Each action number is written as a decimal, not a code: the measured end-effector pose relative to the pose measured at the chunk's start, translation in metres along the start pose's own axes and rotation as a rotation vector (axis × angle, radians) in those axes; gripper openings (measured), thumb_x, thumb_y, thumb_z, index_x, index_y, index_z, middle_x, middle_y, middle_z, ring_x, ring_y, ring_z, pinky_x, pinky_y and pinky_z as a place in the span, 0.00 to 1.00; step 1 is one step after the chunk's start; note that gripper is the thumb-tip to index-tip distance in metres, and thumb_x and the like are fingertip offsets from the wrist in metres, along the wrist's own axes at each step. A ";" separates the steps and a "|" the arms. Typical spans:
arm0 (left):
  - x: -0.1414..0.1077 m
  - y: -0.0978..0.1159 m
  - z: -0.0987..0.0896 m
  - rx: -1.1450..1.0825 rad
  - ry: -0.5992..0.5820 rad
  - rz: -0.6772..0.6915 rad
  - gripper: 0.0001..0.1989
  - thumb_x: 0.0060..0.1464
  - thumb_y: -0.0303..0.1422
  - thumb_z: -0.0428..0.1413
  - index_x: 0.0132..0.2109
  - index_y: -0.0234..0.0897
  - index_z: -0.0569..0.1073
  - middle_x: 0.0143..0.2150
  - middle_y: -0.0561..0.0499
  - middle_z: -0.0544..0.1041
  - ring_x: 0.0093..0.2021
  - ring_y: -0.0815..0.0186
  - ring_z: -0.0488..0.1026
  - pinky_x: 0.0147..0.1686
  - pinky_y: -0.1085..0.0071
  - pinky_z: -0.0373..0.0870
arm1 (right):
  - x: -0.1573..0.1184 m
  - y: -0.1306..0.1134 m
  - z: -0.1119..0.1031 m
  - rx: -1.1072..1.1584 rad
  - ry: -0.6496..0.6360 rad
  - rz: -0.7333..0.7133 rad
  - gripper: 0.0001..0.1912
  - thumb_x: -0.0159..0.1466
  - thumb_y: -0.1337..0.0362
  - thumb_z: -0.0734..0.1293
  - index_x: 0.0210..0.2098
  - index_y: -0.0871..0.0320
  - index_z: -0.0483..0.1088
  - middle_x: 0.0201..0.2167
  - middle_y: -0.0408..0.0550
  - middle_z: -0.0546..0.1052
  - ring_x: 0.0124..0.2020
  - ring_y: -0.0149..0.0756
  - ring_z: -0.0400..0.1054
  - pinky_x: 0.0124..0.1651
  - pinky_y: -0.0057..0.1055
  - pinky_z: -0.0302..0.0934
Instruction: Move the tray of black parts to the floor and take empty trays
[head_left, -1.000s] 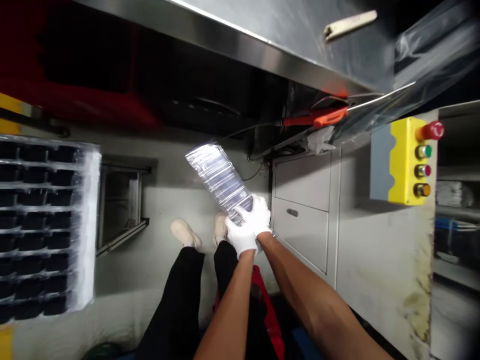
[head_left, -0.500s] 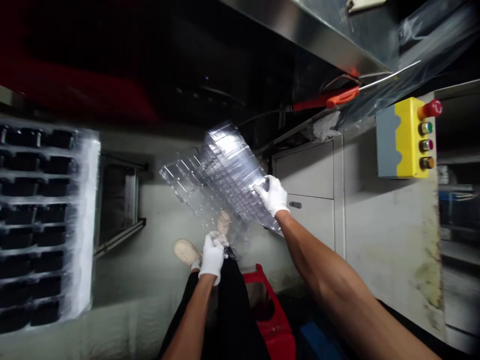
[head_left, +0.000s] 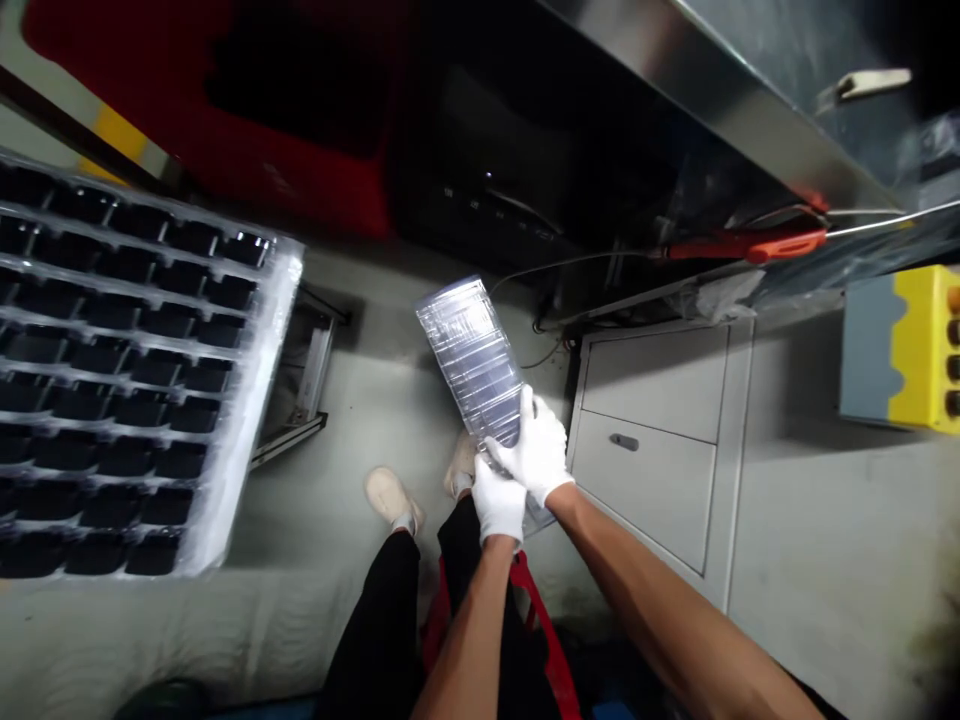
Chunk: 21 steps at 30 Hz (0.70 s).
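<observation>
Above the knees, both gloved hands (head_left: 517, 470) grip the clear tray stack's (head_left: 471, 350) near end.

— What sits off to the left?

— A big stack of clear trays (head_left: 127, 370) with rows of dark compartments, wrapped in clear film, beside a metal frame (head_left: 304, 395).

— And to the right?

— A grey cabinet (head_left: 652, 450) with two drawer fronts, the lower one with a small handle (head_left: 624, 441). Further right, a yellow and grey button box (head_left: 904, 345) on the wall.

— Above that?

— A steel desk edge (head_left: 720, 95), with an orange-handled tool (head_left: 750, 245) tucked just under it. A red stool (head_left: 551, 640) stands on the floor below.
</observation>
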<state>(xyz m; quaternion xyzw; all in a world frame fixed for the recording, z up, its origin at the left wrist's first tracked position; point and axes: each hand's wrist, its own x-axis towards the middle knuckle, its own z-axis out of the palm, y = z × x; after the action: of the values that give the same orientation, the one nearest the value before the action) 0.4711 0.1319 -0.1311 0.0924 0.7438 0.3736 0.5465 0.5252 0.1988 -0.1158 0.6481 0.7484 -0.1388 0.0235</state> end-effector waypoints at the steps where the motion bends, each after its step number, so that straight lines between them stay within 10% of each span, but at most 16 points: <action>1: 0.000 0.001 -0.004 -0.002 -0.004 0.010 0.10 0.55 0.29 0.61 0.44 0.33 0.71 0.38 0.52 0.76 0.37 0.66 0.74 0.40 0.63 0.75 | -0.001 -0.004 0.001 0.000 -0.005 0.020 0.52 0.56 0.41 0.65 0.68 0.67 0.46 0.56 0.66 0.65 0.51 0.57 0.63 0.51 0.49 0.61; 10: 0.018 -0.011 -0.080 0.148 -0.012 -0.061 0.05 0.55 0.24 0.59 0.35 0.33 0.68 0.27 0.59 0.66 0.25 0.73 0.65 0.26 0.74 0.67 | 0.026 0.063 -0.013 -0.093 -0.007 0.106 0.51 0.55 0.43 0.66 0.69 0.62 0.47 0.53 0.63 0.65 0.49 0.57 0.62 0.50 0.48 0.61; 15: 0.035 0.012 -0.041 0.247 -0.045 0.037 0.07 0.53 0.25 0.60 0.35 0.34 0.68 0.26 0.59 0.66 0.24 0.72 0.64 0.27 0.73 0.66 | 0.059 0.104 -0.023 0.062 -0.074 0.333 0.51 0.55 0.47 0.68 0.70 0.54 0.42 0.56 0.62 0.62 0.54 0.60 0.61 0.51 0.51 0.61; 21: 0.031 0.094 0.037 0.469 -0.049 0.246 0.06 0.46 0.24 0.61 0.32 0.35 0.71 0.24 0.58 0.69 0.26 0.69 0.65 0.30 0.71 0.63 | 0.064 0.158 -0.014 0.329 -0.112 0.579 0.51 0.50 0.57 0.68 0.69 0.62 0.45 0.43 0.57 0.74 0.37 0.46 0.73 0.40 0.38 0.67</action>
<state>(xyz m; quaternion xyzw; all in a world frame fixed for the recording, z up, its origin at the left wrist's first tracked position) 0.4665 0.2319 -0.0975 0.3150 0.7799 0.2524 0.4784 0.6711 0.2826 -0.1436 0.8202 0.4984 -0.2809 -0.0018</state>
